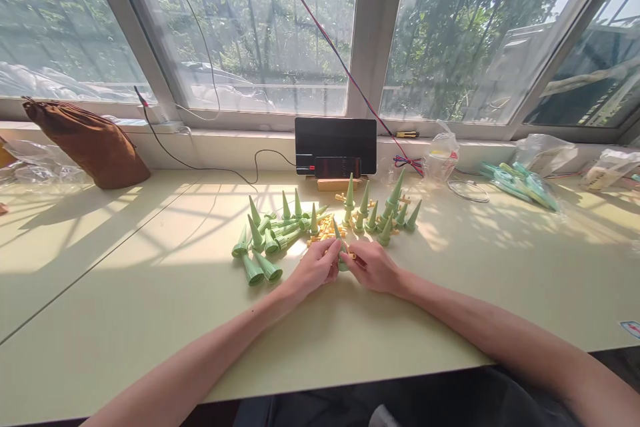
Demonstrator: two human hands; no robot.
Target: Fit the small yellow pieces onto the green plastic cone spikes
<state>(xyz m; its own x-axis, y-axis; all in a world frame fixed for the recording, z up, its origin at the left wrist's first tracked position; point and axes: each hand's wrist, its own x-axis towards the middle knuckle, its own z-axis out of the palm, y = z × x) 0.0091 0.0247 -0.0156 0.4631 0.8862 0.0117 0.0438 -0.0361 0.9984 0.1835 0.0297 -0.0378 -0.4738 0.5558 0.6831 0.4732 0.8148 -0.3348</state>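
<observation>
Close together at the middle of the table, both my hands are closed around one green plastic cone. My left hand [317, 261] grips this cone [337, 230], its tip pointing up and much of its body covered by fingers. My right hand [374, 267] pinches a small yellow plastic peg [353, 255] at the cone's side; whether the peg is seated in it I cannot tell. Just beyond lies a pile of yellow pegs [327, 227]. Loose green cones [270, 268], some lying and some upright, spread to the left. To the right stand several cones [393, 199] with yellow pegs among them.
Behind the cones, a phone [337, 167] leans against a black tablet [336, 137]. A brown drawstring bag [95, 147] stands at the left. Plastic bags and a bundle of pale green items [520, 183] lie at the right. Cables [200, 168] run along the back.
</observation>
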